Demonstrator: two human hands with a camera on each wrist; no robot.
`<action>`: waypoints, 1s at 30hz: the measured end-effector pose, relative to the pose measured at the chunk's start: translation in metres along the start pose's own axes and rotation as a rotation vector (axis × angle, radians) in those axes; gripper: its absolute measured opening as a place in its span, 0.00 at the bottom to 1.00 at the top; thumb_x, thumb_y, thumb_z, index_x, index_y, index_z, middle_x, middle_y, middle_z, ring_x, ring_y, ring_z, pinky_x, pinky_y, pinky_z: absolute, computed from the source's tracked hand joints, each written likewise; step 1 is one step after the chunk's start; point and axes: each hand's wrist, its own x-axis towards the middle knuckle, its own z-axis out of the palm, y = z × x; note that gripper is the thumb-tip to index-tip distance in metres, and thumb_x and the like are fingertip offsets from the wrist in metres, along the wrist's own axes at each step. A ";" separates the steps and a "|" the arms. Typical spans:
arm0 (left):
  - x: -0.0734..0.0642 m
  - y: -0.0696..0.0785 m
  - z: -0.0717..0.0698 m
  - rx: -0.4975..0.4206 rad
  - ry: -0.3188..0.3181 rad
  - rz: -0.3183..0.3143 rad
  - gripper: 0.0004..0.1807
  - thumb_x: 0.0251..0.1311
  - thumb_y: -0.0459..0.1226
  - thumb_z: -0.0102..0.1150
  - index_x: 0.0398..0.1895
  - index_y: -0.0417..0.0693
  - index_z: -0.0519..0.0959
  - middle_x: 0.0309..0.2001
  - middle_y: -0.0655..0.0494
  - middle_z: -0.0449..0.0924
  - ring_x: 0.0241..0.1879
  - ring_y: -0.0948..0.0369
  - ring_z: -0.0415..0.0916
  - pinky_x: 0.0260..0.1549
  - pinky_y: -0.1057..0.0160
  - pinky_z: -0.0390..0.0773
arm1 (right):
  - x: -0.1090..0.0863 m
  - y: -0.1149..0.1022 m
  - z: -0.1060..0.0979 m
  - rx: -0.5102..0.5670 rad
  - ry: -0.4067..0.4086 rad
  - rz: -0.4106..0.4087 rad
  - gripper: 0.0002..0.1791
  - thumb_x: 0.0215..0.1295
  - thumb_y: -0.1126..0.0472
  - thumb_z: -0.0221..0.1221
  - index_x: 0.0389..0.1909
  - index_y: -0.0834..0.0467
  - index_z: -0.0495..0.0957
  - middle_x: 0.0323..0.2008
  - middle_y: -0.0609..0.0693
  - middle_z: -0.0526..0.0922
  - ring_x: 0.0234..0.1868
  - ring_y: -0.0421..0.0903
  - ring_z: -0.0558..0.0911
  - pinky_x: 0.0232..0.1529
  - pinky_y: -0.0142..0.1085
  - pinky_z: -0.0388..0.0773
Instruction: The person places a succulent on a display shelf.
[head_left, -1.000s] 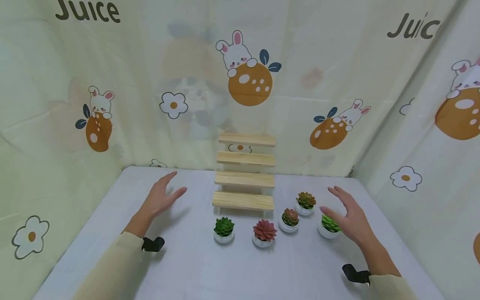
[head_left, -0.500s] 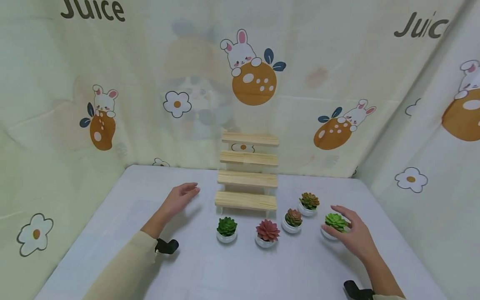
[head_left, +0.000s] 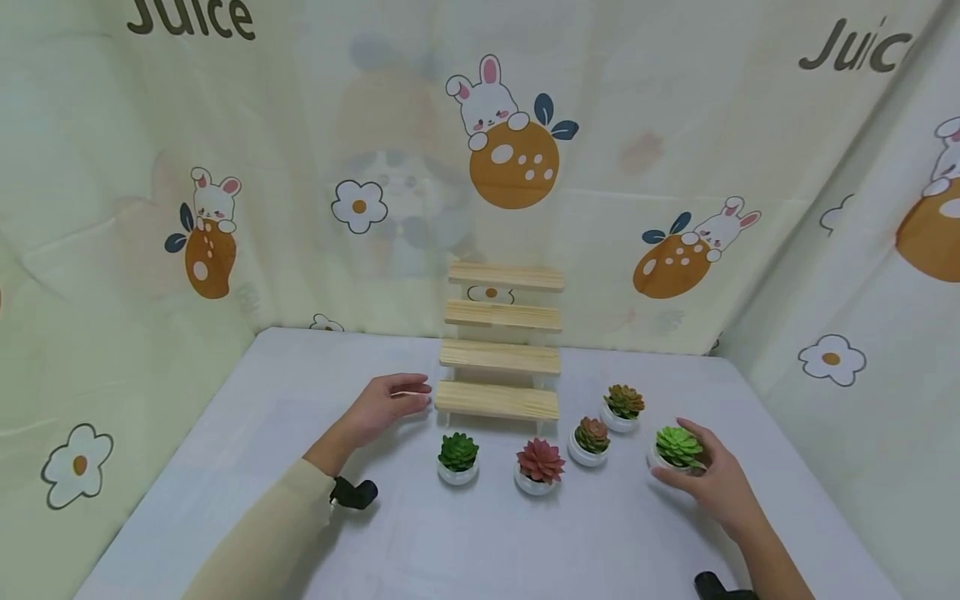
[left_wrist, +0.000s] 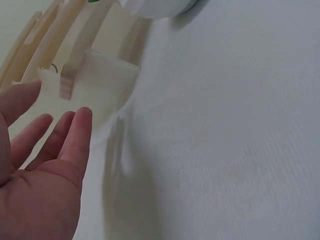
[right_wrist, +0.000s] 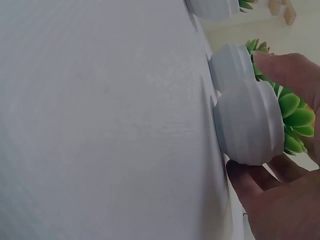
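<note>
The left wrist view crops a pot (left_wrist: pixel 156 7), identity unclear.

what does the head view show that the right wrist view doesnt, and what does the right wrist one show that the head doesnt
Only the head view: the left hand, the pink succulent and the printed rabbits on the backdrop.

Only the right wrist view: the fingers low beside the white pot, close to the table; whether they grip it I cannot tell.

Both: the right hand, the bright green succulent and the wooden stand, though the wrist view catches only a small part of the stand.
</note>
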 end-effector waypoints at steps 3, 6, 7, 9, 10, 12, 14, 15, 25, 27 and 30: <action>0.002 0.001 0.002 0.020 -0.002 0.020 0.31 0.66 0.40 0.67 0.71 0.42 0.73 0.61 0.48 0.82 0.64 0.51 0.78 0.63 0.54 0.81 | 0.000 0.002 0.000 0.055 -0.013 0.017 0.59 0.59 0.48 0.74 0.82 0.56 0.47 0.75 0.71 0.59 0.72 0.71 0.66 0.55 0.36 0.82; 0.003 0.003 0.005 -0.006 -0.019 0.016 0.31 0.66 0.38 0.67 0.71 0.41 0.72 0.62 0.45 0.81 0.63 0.51 0.78 0.62 0.55 0.83 | -0.001 0.003 0.000 0.116 -0.027 0.034 0.58 0.58 0.51 0.75 0.81 0.58 0.48 0.75 0.71 0.60 0.73 0.71 0.65 0.45 0.18 0.77; 0.004 0.003 0.006 -0.016 -0.022 0.006 0.31 0.65 0.37 0.68 0.71 0.42 0.72 0.63 0.45 0.81 0.63 0.51 0.79 0.61 0.56 0.83 | -0.001 0.003 0.000 0.130 -0.031 0.041 0.58 0.58 0.51 0.75 0.81 0.59 0.48 0.76 0.71 0.59 0.74 0.72 0.64 0.44 0.16 0.75; 0.005 0.003 0.008 -0.044 -0.025 -0.017 0.31 0.65 0.36 0.68 0.71 0.43 0.73 0.63 0.45 0.80 0.61 0.52 0.80 0.59 0.57 0.84 | -0.001 0.003 0.000 0.137 -0.034 0.053 0.58 0.58 0.51 0.75 0.81 0.60 0.49 0.77 0.71 0.57 0.75 0.72 0.61 0.44 0.12 0.73; 0.006 0.003 0.009 -0.059 -0.025 -0.024 0.31 0.65 0.35 0.68 0.71 0.43 0.73 0.64 0.45 0.79 0.60 0.53 0.80 0.58 0.57 0.85 | 0.000 0.003 0.000 0.134 -0.035 0.061 0.58 0.57 0.50 0.75 0.80 0.60 0.50 0.77 0.71 0.57 0.75 0.71 0.61 0.44 0.11 0.72; 0.008 0.002 0.011 -0.092 -0.027 -0.028 0.30 0.66 0.33 0.67 0.71 0.41 0.72 0.64 0.43 0.78 0.58 0.54 0.81 0.58 0.58 0.85 | 0.000 0.003 0.001 0.123 -0.032 0.076 0.58 0.57 0.48 0.75 0.80 0.61 0.51 0.77 0.71 0.58 0.76 0.68 0.62 0.45 0.10 0.71; 0.010 0.001 0.012 -0.131 -0.034 -0.027 0.30 0.66 0.32 0.65 0.71 0.39 0.71 0.64 0.41 0.77 0.56 0.54 0.82 0.57 0.57 0.86 | 0.001 0.003 0.001 0.100 -0.021 0.093 0.57 0.56 0.47 0.76 0.79 0.63 0.54 0.76 0.70 0.61 0.73 0.60 0.70 0.45 0.10 0.72; 0.011 0.001 0.013 -0.146 -0.036 -0.025 0.30 0.67 0.31 0.64 0.71 0.38 0.71 0.64 0.40 0.77 0.55 0.55 0.83 0.57 0.57 0.86 | 0.002 0.004 0.001 0.087 -0.017 0.100 0.57 0.56 0.46 0.76 0.78 0.64 0.55 0.75 0.69 0.63 0.70 0.54 0.75 0.46 0.10 0.72; 0.017 0.001 0.016 -0.165 -0.044 -0.074 0.28 0.67 0.29 0.63 0.70 0.38 0.71 0.60 0.38 0.77 0.48 0.55 0.85 0.54 0.56 0.87 | 0.003 0.005 0.004 0.046 -0.006 0.119 0.55 0.55 0.44 0.76 0.74 0.69 0.61 0.72 0.70 0.68 0.72 0.61 0.71 0.45 0.10 0.72; 0.018 0.001 0.016 -0.164 -0.047 -0.080 0.28 0.67 0.29 0.63 0.71 0.39 0.71 0.59 0.39 0.78 0.47 0.55 0.86 0.53 0.56 0.88 | 0.002 0.005 0.003 0.048 -0.004 0.121 0.54 0.55 0.44 0.76 0.74 0.69 0.61 0.71 0.70 0.68 0.67 0.52 0.77 0.45 0.10 0.72; 0.018 0.001 0.017 -0.176 -0.052 -0.079 0.28 0.67 0.29 0.63 0.71 0.39 0.71 0.59 0.39 0.77 0.47 0.54 0.86 0.53 0.56 0.88 | 0.001 0.005 0.003 0.071 -0.001 0.126 0.54 0.55 0.45 0.76 0.74 0.68 0.61 0.71 0.70 0.68 0.55 0.28 0.78 0.45 0.10 0.73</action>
